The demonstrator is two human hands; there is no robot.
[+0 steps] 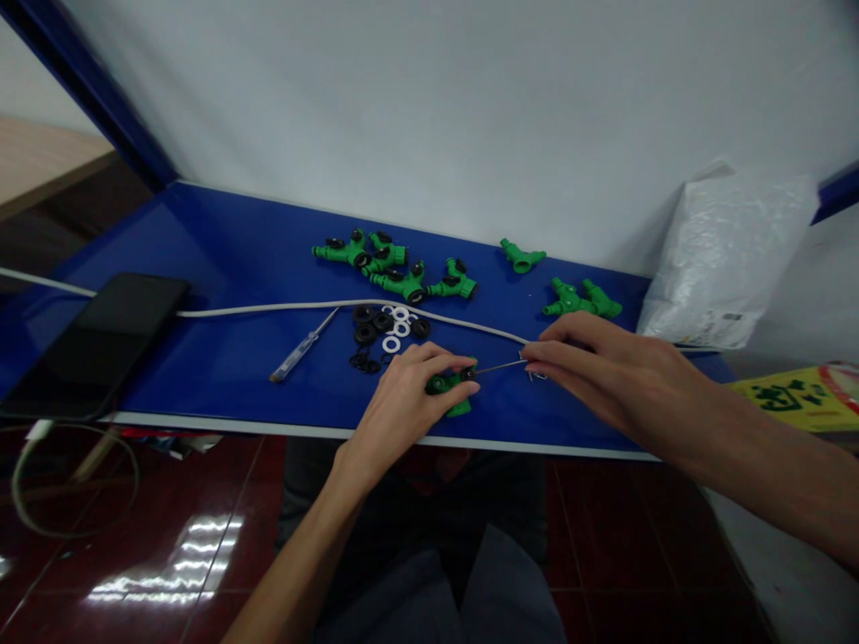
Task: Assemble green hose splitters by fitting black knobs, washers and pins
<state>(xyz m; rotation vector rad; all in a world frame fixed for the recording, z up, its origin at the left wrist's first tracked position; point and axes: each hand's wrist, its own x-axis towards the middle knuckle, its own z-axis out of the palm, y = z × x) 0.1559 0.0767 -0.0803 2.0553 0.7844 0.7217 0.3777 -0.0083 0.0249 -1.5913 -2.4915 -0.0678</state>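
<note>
My left hand pinches a green plastic hose splitter with black valve parts just above the table's front edge. From the right, my right hand grips a screwdriver. Only its thin metal shaft shows, with the tip at the splitter's black part; the handle is hidden in my fingers. Small silvery screws lie under my right fingertips. To the left of my left hand are black rubber rings, white washers and thin black O-rings.
Several green splitters with black valves lie at the back; plain green splitter bodies sit farther right. A white cable crosses the blue table. A clear-handled screwdriver, a phone and a white plastic-wrapped package are around.
</note>
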